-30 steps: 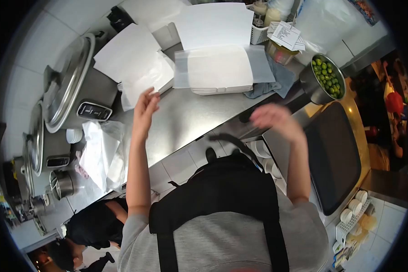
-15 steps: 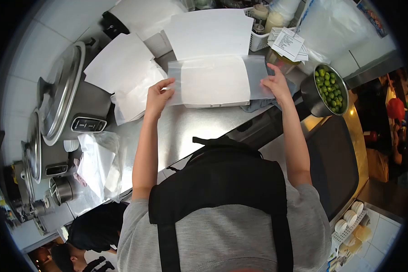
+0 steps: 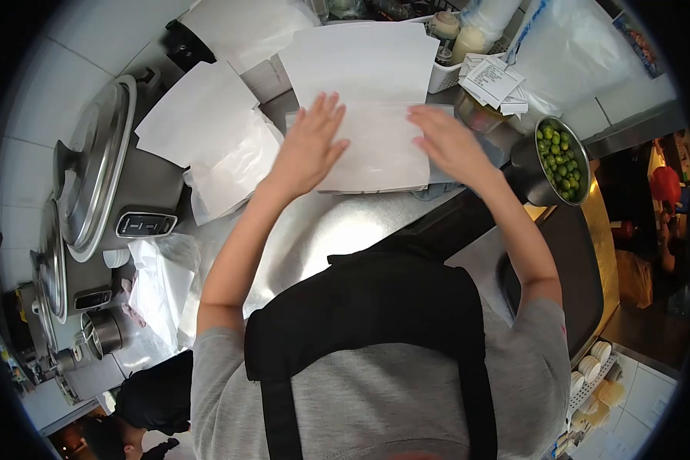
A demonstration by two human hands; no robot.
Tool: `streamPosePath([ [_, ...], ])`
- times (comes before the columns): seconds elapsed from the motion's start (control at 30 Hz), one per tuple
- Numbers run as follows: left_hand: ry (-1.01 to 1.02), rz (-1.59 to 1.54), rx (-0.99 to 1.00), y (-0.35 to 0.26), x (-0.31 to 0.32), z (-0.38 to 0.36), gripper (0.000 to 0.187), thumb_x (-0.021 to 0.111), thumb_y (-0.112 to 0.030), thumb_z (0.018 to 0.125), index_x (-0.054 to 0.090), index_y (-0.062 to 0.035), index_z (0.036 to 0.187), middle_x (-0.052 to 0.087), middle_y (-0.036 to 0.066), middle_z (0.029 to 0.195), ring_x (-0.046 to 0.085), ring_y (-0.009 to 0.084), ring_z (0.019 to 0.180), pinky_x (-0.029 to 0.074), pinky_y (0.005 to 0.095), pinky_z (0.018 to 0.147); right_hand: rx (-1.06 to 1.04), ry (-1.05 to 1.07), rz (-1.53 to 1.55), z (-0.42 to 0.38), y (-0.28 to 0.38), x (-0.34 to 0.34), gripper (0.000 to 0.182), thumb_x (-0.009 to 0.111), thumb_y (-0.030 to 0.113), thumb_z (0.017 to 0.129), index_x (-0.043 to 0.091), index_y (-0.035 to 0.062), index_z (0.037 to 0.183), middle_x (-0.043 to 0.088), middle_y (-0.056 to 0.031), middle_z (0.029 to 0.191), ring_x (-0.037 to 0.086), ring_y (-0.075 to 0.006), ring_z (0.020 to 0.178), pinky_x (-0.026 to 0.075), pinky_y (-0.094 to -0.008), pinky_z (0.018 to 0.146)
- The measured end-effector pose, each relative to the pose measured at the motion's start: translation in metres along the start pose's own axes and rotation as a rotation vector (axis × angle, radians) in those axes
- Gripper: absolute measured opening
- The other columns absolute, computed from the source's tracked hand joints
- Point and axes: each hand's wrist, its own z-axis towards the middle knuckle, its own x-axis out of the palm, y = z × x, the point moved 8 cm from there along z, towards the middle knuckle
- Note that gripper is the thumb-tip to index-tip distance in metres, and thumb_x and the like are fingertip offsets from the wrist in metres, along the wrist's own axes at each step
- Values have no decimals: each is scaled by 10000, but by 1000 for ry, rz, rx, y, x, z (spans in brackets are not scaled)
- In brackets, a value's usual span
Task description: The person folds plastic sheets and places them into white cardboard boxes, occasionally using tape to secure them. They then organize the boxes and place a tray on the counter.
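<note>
An open white cardboard box [image 3: 364,61] stands at the back of the counter, its lid raised behind it. A translucent wax-paper sheet [image 3: 379,146] lies across the box's near part. Over the left side of the sheet my left hand [image 3: 308,146] is flat, palm down, fingers stretched out and pointing away from me. My right hand [image 3: 454,144] lies at the sheet's right side, fingers extended inward. Neither hand grips anything. Beside the left hand is a second open white box [image 3: 230,165] with similar paper inside.
Left stand lidded steel cookers [image 3: 100,161] and a plastic bag [image 3: 163,280] on the steel counter [image 3: 291,241]. To the right are a metal bowl of green limes [image 3: 563,161], receipts [image 3: 494,80] and a basket of bottles [image 3: 445,77]. Another person [image 3: 157,395] is at lower left.
Both hands have let go of the sheet's outer ends and moved inward over it, fingers now stretched flat. The sheet, held out wide before, now lies down on the box.
</note>
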Motion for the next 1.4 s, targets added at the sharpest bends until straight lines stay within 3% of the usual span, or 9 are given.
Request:
streamPosePath([
  [0.13, 156, 120, 37, 15, 51, 7, 604, 400, -362, 937, 232, -21, 1406, 181, 142, 1484, 131, 292, 1383, 142, 467, 1108, -86, 195, -102, 15, 8, 50, 549, 548, 237, 871, 358, -4, 1326, 338, -172, 1400, 303, -292, 1315, 263, -406, 1078],
  [0.2, 193, 150, 81, 14, 62, 4, 679, 355, -452, 930, 197, 1, 1410, 159, 162, 1486, 116, 289, 1386, 136, 469, 1108, -138, 303, -140, 15, 9, 66, 646, 497, 388, 891, 324, -50, 1334, 294, -197, 1420, 250, -305, 1341, 232, -424, 1091],
  [0.93, 501, 472, 120, 22, 130, -3, 842, 290, -624, 866, 200, 12, 1412, 154, 142, 1497, 113, 243, 1393, 127, 447, 1108, -94, 715, -470, 2, -8, 132, 773, 359, 530, 897, 176, -13, 1417, 104, -121, 1510, 108, -216, 1394, 161, -386, 1109],
  [1.03, 479, 453, 136, 24, 125, 0, 887, 302, -661, 843, 204, 13, 1410, 158, 144, 1496, 115, 245, 1393, 122, 458, 1103, -140, 615, -476, 11, -1, 121, 706, 433, 459, 889, 260, -13, 1384, 237, -152, 1464, 236, -253, 1354, 252, -392, 1073],
  [1.13, 499, 442, 112, 37, 135, -2, 999, 369, -728, 770, 220, 34, 1399, 196, 164, 1482, 144, 261, 1386, 148, 489, 1083, -162, 607, -7, 11, 22, 120, 551, 566, 260, 835, 406, -18, 1282, 431, -203, 1316, 454, -340, 1181, 350, -396, 1004],
  [1.2, 448, 440, 212, 35, 135, 1, 1015, 400, -727, 755, 231, 47, 1390, 201, 178, 1477, 149, 270, 1384, 168, 514, 1070, -86, 756, -94, 4, 18, 132, 508, 537, 287, 847, 430, 18, 1265, 492, -177, 1253, 533, -326, 1086, 438, -433, 897],
  [1.3, 499, 398, 228, 30, 136, 2, 959, 373, -690, 799, 221, 49, 1391, 184, 202, 1475, 140, 299, 1385, 142, 530, 1070, -123, 717, -47, 5, 9, 151, 485, 469, 338, 874, 443, 28, 1246, 531, -182, 1212, 548, -323, 1070, 457, -443, 856],
  [1.33, 478, 389, 249, 34, 140, 2, 961, 382, -688, 797, 226, 55, 1387, 195, 211, 1469, 153, 306, 1381, 157, 539, 1061, 5, 828, -64, 4, 19, 129, 480, 459, 323, 878, 440, 20, 1250, 558, -183, 1173, 567, -336, 1031, 462, -448, 841],
  [1.4, 499, 404, 255, 34, 141, 3, 947, 375, -676, 809, 206, 48, 1394, 161, 207, 1479, 124, 310, 1386, 181, 553, 1050, -276, 611, 16, 12, -11, 191, 447, 462, 317, 876, 492, 9, 1199, 589, -191, 1107, 596, -355, 952, 470, -447, 819],
])
